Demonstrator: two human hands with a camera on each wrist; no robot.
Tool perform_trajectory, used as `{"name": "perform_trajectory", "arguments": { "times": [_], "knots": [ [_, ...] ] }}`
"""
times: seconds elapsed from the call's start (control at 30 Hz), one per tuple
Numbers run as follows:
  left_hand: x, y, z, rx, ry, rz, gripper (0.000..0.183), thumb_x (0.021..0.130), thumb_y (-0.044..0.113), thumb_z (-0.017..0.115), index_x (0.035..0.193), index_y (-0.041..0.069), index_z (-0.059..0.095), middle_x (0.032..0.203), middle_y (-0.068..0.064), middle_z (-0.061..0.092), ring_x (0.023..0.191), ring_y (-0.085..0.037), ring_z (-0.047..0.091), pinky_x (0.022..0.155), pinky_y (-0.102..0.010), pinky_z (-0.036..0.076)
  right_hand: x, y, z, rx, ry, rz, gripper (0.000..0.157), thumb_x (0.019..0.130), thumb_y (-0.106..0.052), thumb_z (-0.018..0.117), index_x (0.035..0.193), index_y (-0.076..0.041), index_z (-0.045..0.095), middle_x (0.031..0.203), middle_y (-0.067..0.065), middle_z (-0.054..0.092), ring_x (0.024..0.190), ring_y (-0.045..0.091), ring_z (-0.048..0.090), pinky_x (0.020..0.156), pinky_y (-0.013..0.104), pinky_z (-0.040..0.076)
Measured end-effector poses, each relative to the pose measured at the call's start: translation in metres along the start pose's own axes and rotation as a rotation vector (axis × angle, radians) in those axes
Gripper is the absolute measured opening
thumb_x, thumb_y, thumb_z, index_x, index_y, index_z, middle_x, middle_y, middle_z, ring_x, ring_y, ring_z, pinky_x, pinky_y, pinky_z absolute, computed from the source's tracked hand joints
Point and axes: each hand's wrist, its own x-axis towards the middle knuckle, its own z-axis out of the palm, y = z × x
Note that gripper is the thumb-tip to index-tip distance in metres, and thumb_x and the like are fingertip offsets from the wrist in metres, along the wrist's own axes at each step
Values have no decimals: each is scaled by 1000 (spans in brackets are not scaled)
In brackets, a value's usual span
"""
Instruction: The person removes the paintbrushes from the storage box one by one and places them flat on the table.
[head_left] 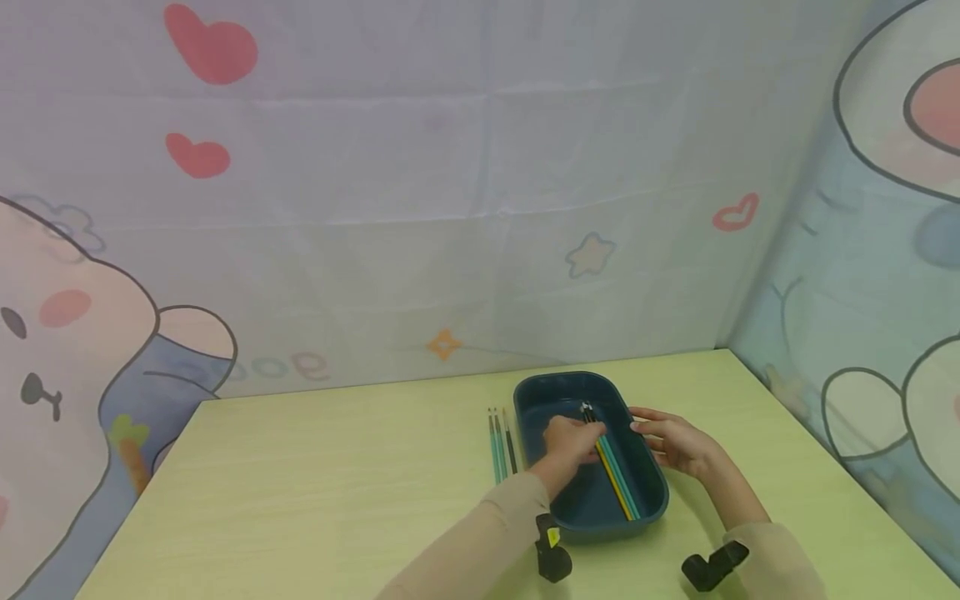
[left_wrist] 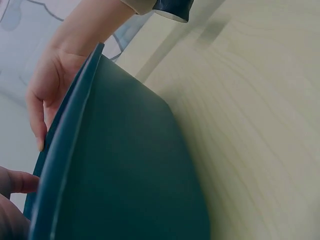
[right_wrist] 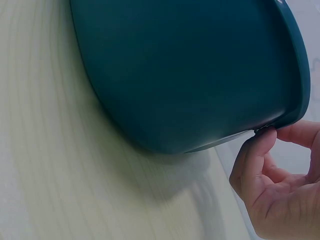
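Yellow and teal sticks [head_left: 622, 481] in pinching left hand [head_left: 570, 443], loosely curved right hand [head_left: 681, 443] against tray [head_left: 551, 402]

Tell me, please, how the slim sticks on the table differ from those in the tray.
The table sticks lie beside the tray; the tray sticks are inside it. The tray sticks include a yellow handle; the table sticks show only teal and dark. The left hand is at the tray sticks, not the table sticks. Both include teal.
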Motion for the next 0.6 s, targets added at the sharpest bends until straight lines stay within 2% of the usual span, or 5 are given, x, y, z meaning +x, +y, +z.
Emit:
{"name": "perform_trajectory", "arguments": {
  "times": [0.23, 0.37, 0.6],
  "knots": [
    [1, -2, 4, 15, -7, -16, 24, 76, 11, 72, 93, -4, 63, 80, -11, 61, 69, -26, 69, 61, -30, 61, 0, 0, 0, -2, 8, 3, 71, 97, -21, 52, 151, 4, 13, 105, -10, 62, 95, 5, 63, 78, 21, 57],
    [2, -5, 7, 43, 8, -21, 18, 75, 9, 74, 85, -2, 64, 74, -11, 63, 66, -26, 70, 58, -30, 61, 0, 0, 0, 5, 6, 2, 71, 97, -21, 52, 151, 4, 14, 105, -9, 63, 94, 5, 63, 78, 21, 57],
    [5, -9, 10, 72, 37, -23, 19, 72, 5, 77, 86, -4, 66, 69, -12, 65, 61, -25, 70, 56, -29, 60, -1, 0, 0, 7, 13, 0, 70, 98, -20, 51, 151, 4, 13, 103, -10, 63, 92, 4, 63, 77, 21, 57]
  ]
}}
